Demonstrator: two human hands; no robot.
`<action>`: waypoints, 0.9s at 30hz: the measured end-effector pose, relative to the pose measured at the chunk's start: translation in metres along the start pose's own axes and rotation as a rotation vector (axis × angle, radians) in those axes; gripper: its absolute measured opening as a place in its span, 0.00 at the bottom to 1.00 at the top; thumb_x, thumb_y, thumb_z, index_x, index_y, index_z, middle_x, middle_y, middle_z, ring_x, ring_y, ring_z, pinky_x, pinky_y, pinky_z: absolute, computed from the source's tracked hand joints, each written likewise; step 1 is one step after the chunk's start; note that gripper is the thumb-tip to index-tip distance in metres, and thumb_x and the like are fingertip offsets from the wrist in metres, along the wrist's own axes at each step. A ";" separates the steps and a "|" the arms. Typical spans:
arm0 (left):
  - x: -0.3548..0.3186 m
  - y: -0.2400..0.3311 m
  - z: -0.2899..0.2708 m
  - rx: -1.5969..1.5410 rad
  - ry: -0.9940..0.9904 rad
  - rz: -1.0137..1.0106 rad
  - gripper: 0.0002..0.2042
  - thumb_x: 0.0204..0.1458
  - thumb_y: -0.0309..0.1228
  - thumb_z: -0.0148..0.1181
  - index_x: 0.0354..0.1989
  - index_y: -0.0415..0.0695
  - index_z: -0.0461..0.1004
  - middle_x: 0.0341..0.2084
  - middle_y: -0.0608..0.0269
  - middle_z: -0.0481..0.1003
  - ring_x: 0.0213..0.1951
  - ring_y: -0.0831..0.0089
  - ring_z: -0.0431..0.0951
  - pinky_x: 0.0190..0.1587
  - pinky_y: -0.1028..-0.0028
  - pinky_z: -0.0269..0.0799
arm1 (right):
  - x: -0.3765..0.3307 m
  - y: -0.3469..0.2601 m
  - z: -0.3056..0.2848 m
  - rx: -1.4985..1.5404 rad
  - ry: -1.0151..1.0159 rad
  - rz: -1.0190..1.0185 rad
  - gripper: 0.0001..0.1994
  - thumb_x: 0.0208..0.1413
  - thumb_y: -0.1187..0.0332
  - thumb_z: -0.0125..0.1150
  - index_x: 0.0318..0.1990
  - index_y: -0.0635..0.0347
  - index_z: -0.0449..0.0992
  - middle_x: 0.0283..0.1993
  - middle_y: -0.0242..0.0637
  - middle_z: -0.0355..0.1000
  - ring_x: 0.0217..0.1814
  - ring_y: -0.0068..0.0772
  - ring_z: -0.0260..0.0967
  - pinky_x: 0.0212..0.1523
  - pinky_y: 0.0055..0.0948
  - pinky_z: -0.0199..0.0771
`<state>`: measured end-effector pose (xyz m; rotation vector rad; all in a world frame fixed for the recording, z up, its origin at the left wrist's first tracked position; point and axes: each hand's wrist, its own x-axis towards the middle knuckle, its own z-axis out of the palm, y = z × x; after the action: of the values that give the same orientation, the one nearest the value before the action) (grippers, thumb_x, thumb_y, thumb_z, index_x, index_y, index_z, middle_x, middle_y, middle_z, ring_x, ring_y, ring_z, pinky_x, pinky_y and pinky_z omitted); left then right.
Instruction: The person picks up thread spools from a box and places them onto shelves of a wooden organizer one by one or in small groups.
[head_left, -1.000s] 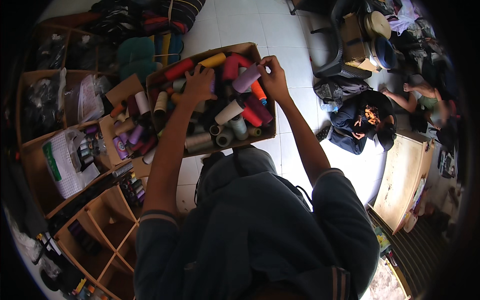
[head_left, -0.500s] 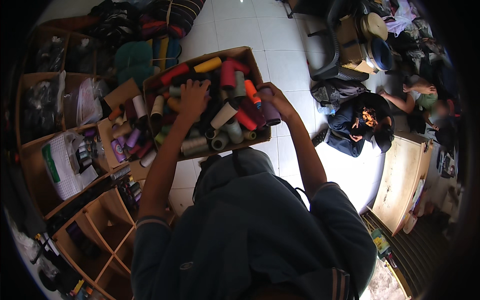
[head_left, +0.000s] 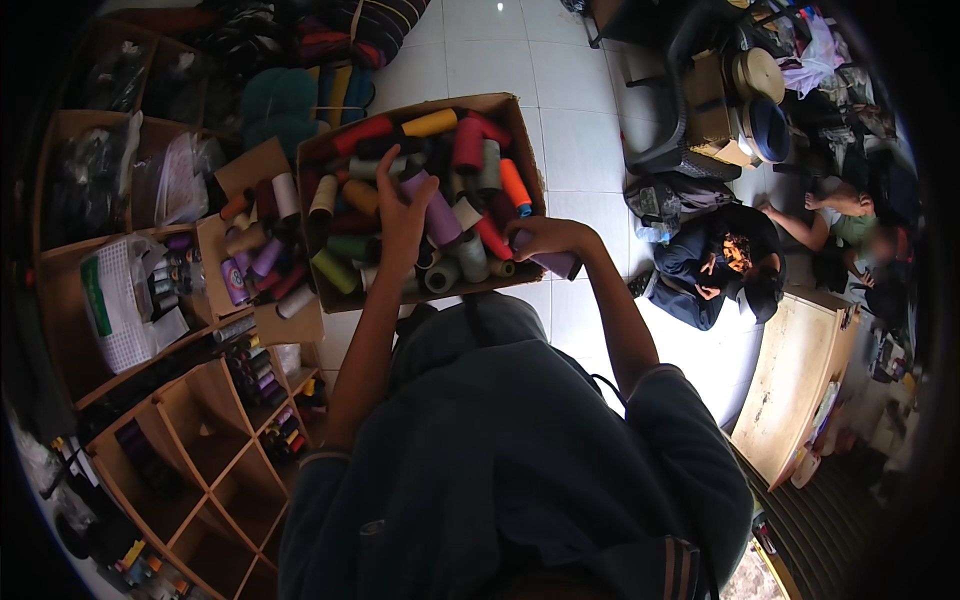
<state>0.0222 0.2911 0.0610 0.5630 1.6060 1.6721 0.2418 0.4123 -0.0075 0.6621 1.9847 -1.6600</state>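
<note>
A cardboard box (head_left: pixel 536 160) full of thread spools in many colours lies in front of me. Over its middle, my left hand (head_left: pixel 402 215) grips a purple thread spool (head_left: pixel 442 218), thumb across it and a finger pointing upward. My right hand (head_left: pixel 553 236), closed from above, holds another purple thread spool (head_left: pixel 556 264) just past the box's near right corner. Around the hands lie a red spool (head_left: pixel 467 146), an orange spool (head_left: pixel 514 183), a yellow spool (head_left: pixel 430 123) and several grey ones. My left palm and some of its fingers are hidden.
A smaller open carton (head_left: pixel 255 170) of spools adjoins the box on the left. Wooden cubby shelves (head_left: pixel 200 410) line the left side, holding bags and spools. To the right, a person in dark clothes (head_left: pixel 722 262) sits on the tiled floor (head_left: pixel 575 130), near a chair (head_left: pixel 665 125).
My left hand has turned and lifted a purple spool out from among the others. My right hand has drawn its purple spool nearer and tipped it sideways.
</note>
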 end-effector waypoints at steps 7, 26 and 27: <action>-0.009 -0.006 -0.016 0.355 -0.704 0.094 0.15 0.45 0.27 0.63 0.43 0.44 0.70 0.40 0.66 0.68 0.42 0.72 0.70 0.45 0.71 0.67 | -0.057 -0.063 -0.019 0.547 -0.181 -0.111 0.26 0.42 0.63 0.65 0.52 0.55 0.68 0.38 0.39 0.70 0.24 0.24 0.70 0.23 0.23 0.73; -0.075 -0.006 -0.057 -0.217 -0.537 -0.285 0.15 0.46 0.29 0.60 0.43 0.42 0.76 0.35 0.68 0.74 0.36 0.81 0.72 0.40 0.80 0.67 | 0.023 -0.118 0.007 0.860 -0.056 -0.436 0.21 0.57 0.61 0.53 0.55 0.60 0.64 0.35 0.39 0.69 0.19 0.25 0.66 0.19 0.21 0.68; -0.076 -0.006 -0.059 -0.262 -0.487 -0.301 0.17 0.46 0.29 0.59 0.46 0.42 0.75 0.35 0.67 0.73 0.36 0.81 0.72 0.40 0.80 0.68 | 0.028 -0.124 0.007 0.817 -0.061 -0.405 0.19 0.56 0.62 0.55 0.53 0.59 0.65 0.35 0.37 0.69 0.20 0.24 0.67 0.20 0.21 0.70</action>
<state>0.0273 0.1953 0.0616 0.5142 1.0442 1.3604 0.1423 0.3878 0.0681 0.4636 1.3995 -2.7346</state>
